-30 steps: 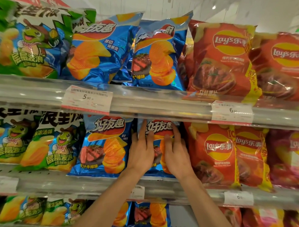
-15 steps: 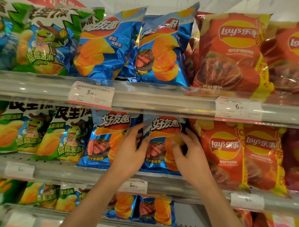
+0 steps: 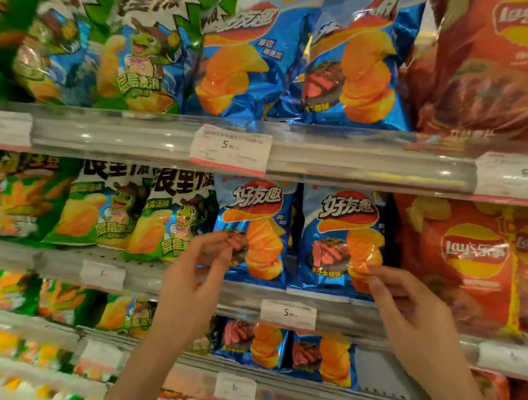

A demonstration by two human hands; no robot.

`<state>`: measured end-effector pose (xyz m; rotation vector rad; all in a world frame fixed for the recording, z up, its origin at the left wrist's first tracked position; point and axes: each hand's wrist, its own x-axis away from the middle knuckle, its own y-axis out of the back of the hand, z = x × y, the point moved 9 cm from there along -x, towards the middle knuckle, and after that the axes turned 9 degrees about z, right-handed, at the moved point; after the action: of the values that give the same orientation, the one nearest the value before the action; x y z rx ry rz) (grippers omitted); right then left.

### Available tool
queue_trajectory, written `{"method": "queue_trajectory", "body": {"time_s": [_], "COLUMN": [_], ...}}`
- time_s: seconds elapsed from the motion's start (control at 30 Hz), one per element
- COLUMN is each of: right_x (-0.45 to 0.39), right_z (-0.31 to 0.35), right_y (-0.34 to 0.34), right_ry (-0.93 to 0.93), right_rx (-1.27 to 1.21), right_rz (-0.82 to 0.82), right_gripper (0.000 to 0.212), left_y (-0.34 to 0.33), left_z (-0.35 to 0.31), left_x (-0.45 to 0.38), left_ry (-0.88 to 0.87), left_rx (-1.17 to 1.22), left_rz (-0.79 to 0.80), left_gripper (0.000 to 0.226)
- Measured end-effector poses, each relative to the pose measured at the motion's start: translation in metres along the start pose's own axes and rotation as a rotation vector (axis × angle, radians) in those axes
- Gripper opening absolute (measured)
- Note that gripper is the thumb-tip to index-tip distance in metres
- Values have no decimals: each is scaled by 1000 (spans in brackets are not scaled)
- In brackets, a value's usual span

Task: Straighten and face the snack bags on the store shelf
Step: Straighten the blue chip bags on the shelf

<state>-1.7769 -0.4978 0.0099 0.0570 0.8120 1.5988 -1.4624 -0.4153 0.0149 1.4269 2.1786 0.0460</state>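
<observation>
The blue bags (image 3: 341, 242) in front of me are glossy foil-like plastic, crinkled and catching the light. The green bags (image 3: 171, 223) and red bags (image 3: 465, 263) beside them shine the same way. The shelf (image 3: 364, 162) edge carries a clear, smooth plastic strip with bright glints, and the price tags (image 3: 230, 148) behind it look like matt white paper.
</observation>
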Motion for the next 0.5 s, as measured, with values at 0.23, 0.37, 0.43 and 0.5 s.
{"method": "queue_trajectory", "body": {"time_s": [0.23,0.37,0.43,0.5], "right_x": [16,21,22,20], "right_z": [20,45,54,65], "right_y": [-33,-50,-54,-57], "right_ry": [-106,-123,-135,-135], "right_rx": [11,72,125,176], "right_rz": [-123,-150,-162,-163], "right_gripper": [9,17,16,17], "left_y": [43,57,55,50], "left_z": [29,34,34,32], "left_x": [-18,-33,-40,-45], "left_ry": [-38,-60,-75,-91], "left_rx": [56,77,45,3], "left_rz": [58,114,159,197], "left_gripper": [21,22,25,30]}}
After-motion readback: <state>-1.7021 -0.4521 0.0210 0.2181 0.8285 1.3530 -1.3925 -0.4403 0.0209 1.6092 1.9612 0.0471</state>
